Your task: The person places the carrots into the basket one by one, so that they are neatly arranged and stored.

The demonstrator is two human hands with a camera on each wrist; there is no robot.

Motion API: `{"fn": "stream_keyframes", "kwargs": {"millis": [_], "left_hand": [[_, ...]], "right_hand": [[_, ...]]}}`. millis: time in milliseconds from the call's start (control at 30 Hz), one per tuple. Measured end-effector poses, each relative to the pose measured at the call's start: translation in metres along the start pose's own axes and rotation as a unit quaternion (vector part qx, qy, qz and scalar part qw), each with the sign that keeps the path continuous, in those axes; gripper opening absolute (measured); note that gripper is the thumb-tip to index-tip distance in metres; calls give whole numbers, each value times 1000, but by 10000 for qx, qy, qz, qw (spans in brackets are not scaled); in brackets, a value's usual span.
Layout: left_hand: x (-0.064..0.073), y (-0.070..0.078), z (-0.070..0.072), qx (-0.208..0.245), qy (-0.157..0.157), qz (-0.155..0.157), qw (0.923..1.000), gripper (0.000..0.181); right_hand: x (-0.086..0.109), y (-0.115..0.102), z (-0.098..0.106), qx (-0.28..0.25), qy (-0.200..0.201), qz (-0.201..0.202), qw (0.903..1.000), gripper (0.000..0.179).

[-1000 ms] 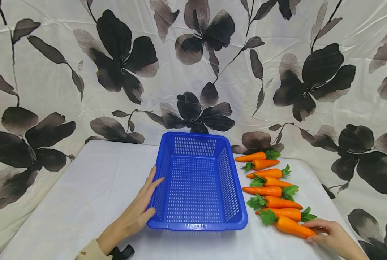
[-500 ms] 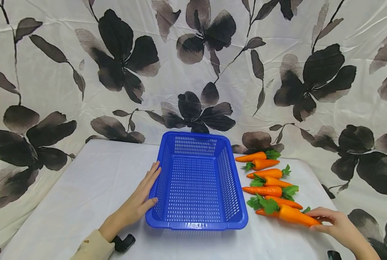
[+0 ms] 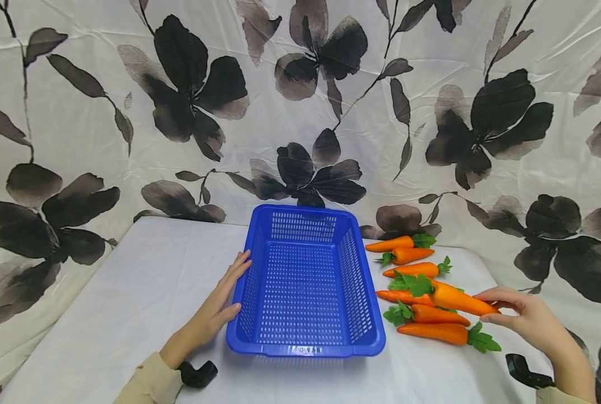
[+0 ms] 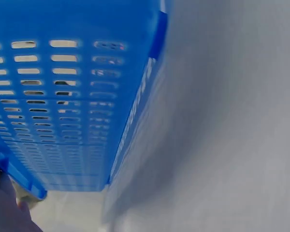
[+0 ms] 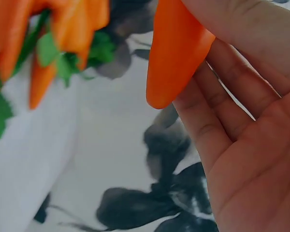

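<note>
From my feed, the right hand [image 3: 527,317] pinches one carrot [image 3: 459,299] by its tip, above other carrots [image 3: 434,333] right of the basket [image 3: 340,352]. The left hand [image 3: 210,314], fingers extended, touches its left side. I judge it early: one lifted, none inside.

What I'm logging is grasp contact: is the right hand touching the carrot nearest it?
Touching. The right-wrist view shows it: the right hand pinches the carrot near its tapered end, thumb against its orange surface.
</note>
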State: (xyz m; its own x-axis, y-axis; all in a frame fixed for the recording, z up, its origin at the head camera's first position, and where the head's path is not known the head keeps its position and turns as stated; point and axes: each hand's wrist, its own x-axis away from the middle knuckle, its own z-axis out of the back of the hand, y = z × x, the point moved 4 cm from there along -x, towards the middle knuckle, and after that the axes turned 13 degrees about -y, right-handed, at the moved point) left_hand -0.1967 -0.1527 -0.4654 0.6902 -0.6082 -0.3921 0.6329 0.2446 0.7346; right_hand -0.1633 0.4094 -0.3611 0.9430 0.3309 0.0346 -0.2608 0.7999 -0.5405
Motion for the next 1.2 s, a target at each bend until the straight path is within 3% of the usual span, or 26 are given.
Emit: {"fn": "stream_keyframes", "kwargs": {"millis": [267,367,633,933,1200], "left_hand": [[0,-4,-3,278,119,-346,9989,69],[0,-4,-4,314,124,-324,9989,69],[1,-4,-5,312,124,-191,9993,68],[1,-3,-5,310,163,-168,9992,68],[2,-5,-5,288,174,-119,9994,68]], "right_hand": [[-25,-32,23,137,453,525,9975,33],[-36,-45,28,198,496,604,9967,33],[-65,-80,36,133,422,274,9986,32],[-110,-123,41,262,779,652,9945,32],[-153,-157,30,-207,729,860,9934,31]]}}
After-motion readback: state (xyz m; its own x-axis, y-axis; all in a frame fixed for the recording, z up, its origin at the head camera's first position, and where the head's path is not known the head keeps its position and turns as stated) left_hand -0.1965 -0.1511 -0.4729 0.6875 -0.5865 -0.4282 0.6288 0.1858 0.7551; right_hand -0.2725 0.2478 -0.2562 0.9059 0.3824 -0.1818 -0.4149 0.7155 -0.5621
